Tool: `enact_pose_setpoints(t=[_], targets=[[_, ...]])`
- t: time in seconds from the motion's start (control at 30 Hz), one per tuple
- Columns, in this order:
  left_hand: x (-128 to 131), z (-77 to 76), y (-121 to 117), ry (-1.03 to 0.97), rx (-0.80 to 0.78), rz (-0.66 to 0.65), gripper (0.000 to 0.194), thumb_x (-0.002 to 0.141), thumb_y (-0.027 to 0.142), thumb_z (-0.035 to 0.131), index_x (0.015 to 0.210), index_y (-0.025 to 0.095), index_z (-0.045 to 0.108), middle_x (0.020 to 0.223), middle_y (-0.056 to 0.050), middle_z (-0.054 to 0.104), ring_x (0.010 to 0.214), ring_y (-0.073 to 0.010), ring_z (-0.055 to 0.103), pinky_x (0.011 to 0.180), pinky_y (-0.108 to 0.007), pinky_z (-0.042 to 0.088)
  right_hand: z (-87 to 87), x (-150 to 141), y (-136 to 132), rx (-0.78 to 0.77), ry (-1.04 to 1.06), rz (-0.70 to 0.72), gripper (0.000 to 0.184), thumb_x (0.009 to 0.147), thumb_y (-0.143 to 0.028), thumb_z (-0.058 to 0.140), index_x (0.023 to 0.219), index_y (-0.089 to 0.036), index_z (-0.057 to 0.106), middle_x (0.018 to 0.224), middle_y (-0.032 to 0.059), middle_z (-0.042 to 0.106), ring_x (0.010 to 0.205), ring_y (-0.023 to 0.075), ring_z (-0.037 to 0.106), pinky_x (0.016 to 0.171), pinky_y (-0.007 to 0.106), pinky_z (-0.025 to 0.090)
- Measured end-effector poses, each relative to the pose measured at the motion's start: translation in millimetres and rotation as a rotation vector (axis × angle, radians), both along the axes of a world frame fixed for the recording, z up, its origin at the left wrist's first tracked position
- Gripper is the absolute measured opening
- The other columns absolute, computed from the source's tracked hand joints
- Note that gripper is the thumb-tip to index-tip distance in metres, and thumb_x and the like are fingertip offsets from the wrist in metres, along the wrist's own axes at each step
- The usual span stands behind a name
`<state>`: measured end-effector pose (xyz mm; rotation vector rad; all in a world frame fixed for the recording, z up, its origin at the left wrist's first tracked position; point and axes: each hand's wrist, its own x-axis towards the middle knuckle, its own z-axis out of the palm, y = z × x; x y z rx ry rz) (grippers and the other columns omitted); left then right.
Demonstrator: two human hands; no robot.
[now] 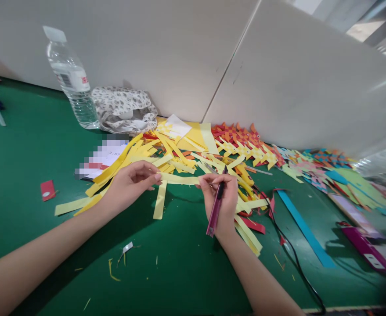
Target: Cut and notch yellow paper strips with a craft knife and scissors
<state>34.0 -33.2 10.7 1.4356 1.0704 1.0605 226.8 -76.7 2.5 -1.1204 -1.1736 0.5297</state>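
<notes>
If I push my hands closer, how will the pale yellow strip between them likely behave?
Between the left hand and right hand, the pale yellow strip may buckle easily, since it looks thin and bows slightly. It is probably light too, being so narrow.

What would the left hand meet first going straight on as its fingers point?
Probably the right hand, beyond the pale yellow paper strip the left hand pinches; depth is unclear.

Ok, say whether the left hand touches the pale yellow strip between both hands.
Touching. The head view shows the left hand pinching one end of the pale yellow strip.
</notes>
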Motion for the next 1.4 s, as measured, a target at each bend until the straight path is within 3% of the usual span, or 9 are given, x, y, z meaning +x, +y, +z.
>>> enact_pose_setpoints(t=[0.1, 0.2, 0.33, 0.5, 0.83, 1.4], targets=[[-0.7, 4.1, 0.4, 0.075, 0.066, 0.043, 0.020, 0.068, 0.036, 0.071, 0.082, 0.021, 0.069, 0.085, -0.004, 0.071, 0.078, -0.0178, 0.065, 0.067, -0.024, 0.052, -2.0, 1.9, -1.1, -0.006, -0.068, 0.034, 0.025, 0.078, -0.017, 0.063, 0.079, -0.026, 0.040, 0.080, -0.0012, 0.062, 0.071, 0.0154, 0.062, 0.066, 0.034, 0.053], [-0.1, 6.2, -1.8, 0.137, 0.094, -0.023, 0.022, 0.068, 0.036, 0.070, 0.085, 0.023, 0.072, 0.093, -0.005, 0.072, 0.085, -0.0198, 0.065, 0.070, -0.025, 0.053, -3.2, 0.8, -4.8, 0.004, -0.164, 0.064, 0.023, 0.078, -0.017, 0.062, 0.078, -0.026, 0.041, 0.080, -0.0006, 0.063, 0.073, 0.0165, 0.062, 0.067, 0.035, 0.051], [0.5, 3.0, -4.5, 0.226, 0.071, -0.192, 0.017, 0.067, 0.037, 0.070, 0.079, 0.026, 0.076, 0.082, -0.003, 0.075, 0.073, -0.0197, 0.068, 0.065, -0.025, 0.054, -3.3, -2.6, -9.6, 0.037, -0.276, 0.121, 0.021, 0.079, -0.013, 0.060, 0.078, -0.027, 0.044, 0.081, -0.0010, 0.065, 0.077, 0.0171, 0.064, 0.077, 0.038, 0.049], [-1.5, -0.8, -2.4, 0.258, 0.012, -0.243, 0.018, 0.069, 0.038, 0.069, 0.078, 0.024, 0.075, 0.080, -0.002, 0.075, 0.073, -0.0192, 0.068, 0.066, -0.025, 0.054, -5.6, -2.7, -8.1, 0.121, -0.350, 0.121, 0.023, 0.079, -0.009, 0.058, 0.081, -0.027, 0.043, 0.081, -0.0010, 0.064, 0.077, 0.0155, 0.065, 0.074, 0.035, 0.051], [-1.1, -0.9, -3.0, 0.285, -0.019, -0.249, 0.020, 0.069, 0.038, 0.069, 0.079, 0.022, 0.075, 0.081, -0.001, 0.075, 0.072, -0.0162, 0.068, 0.064, -0.022, 0.053, -8.5, -2.9, -6.9, 0.146, -0.330, 0.123, 0.024, 0.078, -0.007, 0.058, 0.082, -0.026, 0.043, 0.082, 0.0001, 0.065, 0.078, 0.0150, 0.065, 0.074, 0.033, 0.052], [0.7, -3.1, -3.3, 0.283, -0.042, -0.290, 0.018, 0.071, 0.037, 0.067, 0.079, 0.023, 0.074, 0.082, 0.002, 0.075, 0.073, -0.0149, 0.068, 0.064, -0.020, 0.052, -6.4, -5.8, -7.3, 0.034, -0.262, 0.076, 0.021, 0.078, -0.011, 0.060, 0.080, -0.024, 0.043, 0.080, 0.0007, 0.064, 0.077, 0.0154, 0.065, 0.066, 0.031, 0.053]])
